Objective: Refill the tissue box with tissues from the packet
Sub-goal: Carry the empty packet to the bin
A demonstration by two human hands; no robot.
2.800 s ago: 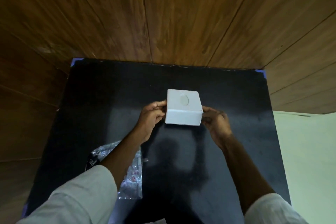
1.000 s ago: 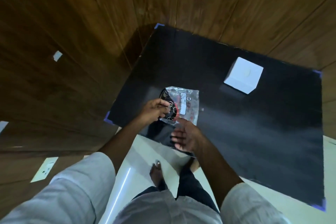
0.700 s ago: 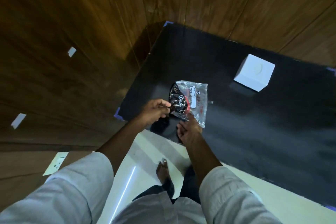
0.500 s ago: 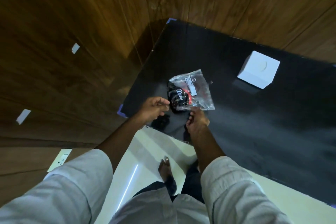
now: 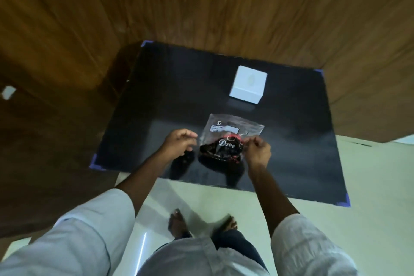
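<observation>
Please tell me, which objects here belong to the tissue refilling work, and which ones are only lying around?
Belong to the job:
- white tissue box
- clear packet, pinched by left hand and right hand

Only around:
- black table, merely the work surface
- nothing else lies on it

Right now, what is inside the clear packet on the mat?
Through the clear packet, a dark wad printed "Dove" with red trim shows at its near end. Both hands, left hand and right hand, pinch that end. No white tissues are visible.

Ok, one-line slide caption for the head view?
Both hands pinch the clear packet before the white tissue box.
</observation>
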